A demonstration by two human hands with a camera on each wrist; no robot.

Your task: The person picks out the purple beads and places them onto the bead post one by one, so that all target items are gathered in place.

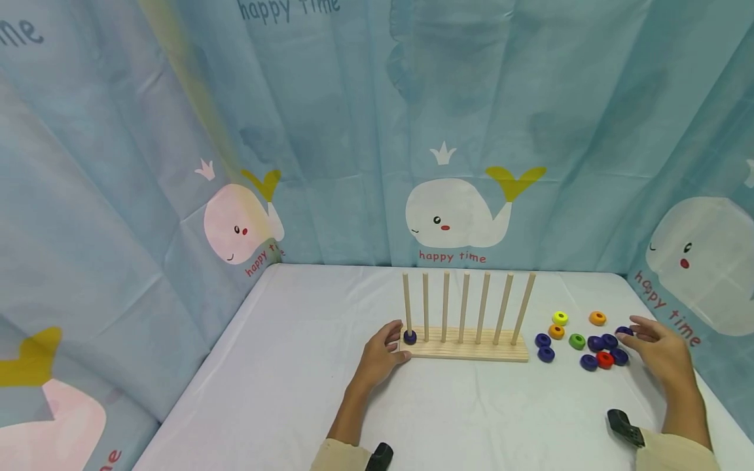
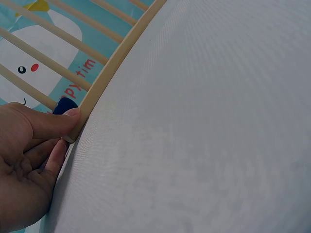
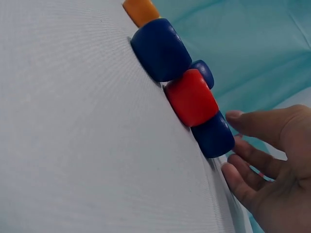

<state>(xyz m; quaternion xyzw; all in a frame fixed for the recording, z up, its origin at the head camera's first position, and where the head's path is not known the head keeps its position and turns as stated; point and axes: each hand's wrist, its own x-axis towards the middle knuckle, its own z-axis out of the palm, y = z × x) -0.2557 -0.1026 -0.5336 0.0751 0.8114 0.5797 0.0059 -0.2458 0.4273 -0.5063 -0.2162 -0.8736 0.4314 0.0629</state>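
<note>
My left hand (image 1: 377, 358) grips the left end of a wooden peg stand (image 1: 471, 352), thumb at its front edge and fingers behind. The stand carries a row of several upright pegs (image 1: 445, 307). One dark blue bead (image 1: 410, 337) sits at the foot of the leftmost peg. My right hand (image 1: 665, 353) reaches in at the right side of the loose beads, thumb and fingers parted. Its thumb tip is right at a blue bead (image 1: 624, 331). In the right wrist view, the fingertips are close beside another blue bead (image 3: 214, 136), which adjoins a red bead (image 3: 192, 98).
Loose blue beads, a green bead (image 1: 577, 341), a yellow bead (image 1: 560, 318) and orange beads (image 1: 597, 318) lie right of the stand on the white tablecloth (image 1: 471, 412). A blue whale-print curtain (image 1: 353, 216) borders the table at the back and sides.
</note>
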